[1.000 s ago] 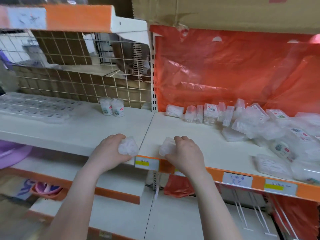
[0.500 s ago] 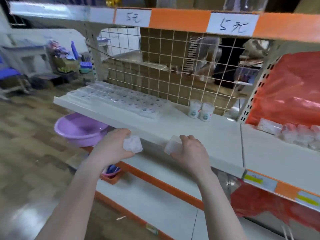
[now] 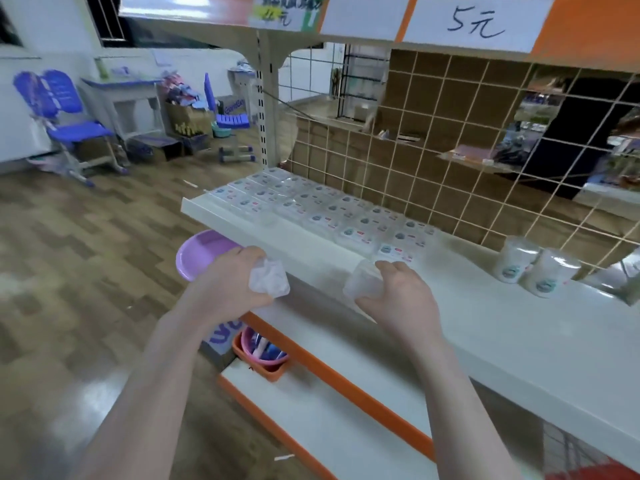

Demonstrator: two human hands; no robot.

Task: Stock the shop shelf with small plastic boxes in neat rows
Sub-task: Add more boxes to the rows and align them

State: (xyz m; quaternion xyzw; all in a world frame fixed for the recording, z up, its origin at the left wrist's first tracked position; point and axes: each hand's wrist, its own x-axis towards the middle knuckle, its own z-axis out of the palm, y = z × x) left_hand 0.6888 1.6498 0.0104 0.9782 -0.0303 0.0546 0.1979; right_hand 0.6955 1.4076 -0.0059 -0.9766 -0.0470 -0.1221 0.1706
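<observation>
My left hand (image 3: 228, 282) grips a small clear plastic box (image 3: 269, 280) in a crinkled wrapper, held in front of the shelf's left end. My right hand (image 3: 401, 299) grips another clear plastic box (image 3: 363, 283) just over the front edge of the white shelf (image 3: 519, 327). Rows of flat clear boxes with labels (image 3: 311, 206) lie side by side on the left part of that shelf. Two round clear containers (image 3: 533, 268) stand further right near the wire grid.
A wire grid back panel (image 3: 450, 168) closes the shelf behind. A purple basin (image 3: 197, 254) sits below the shelf's left end, an orange basket (image 3: 263, 358) on the lower shelf. Price tags hang on the shelf above (image 3: 474, 22). A blue chair (image 3: 65, 123) stands across the wooden floor.
The view has swung left from the orange-backed section with the loose pile to the section with neat rows. Both hands kept their boxes and now hover by that shelf's front edge.
</observation>
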